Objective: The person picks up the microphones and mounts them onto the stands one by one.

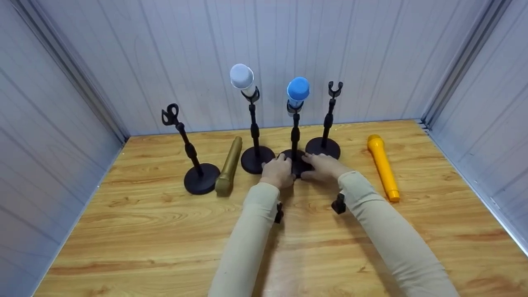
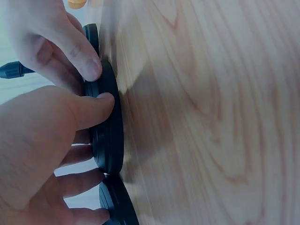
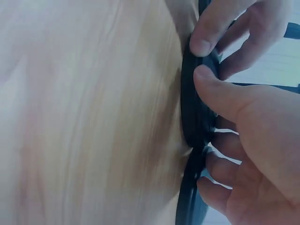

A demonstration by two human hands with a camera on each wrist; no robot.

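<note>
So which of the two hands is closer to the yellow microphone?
Right. The right hand touches the black base under the blue microphone, left of the yellow microphone; the left hand is farther left, at that base's other side.

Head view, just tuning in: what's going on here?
Someone's left grip and right grip hold the base of the stand carrying the blue microphone. The white microphone sits in the next stand leftward. The far-left stand and far-right stand hold none; the gold microphone and yellow microphone lie on the table.
</note>
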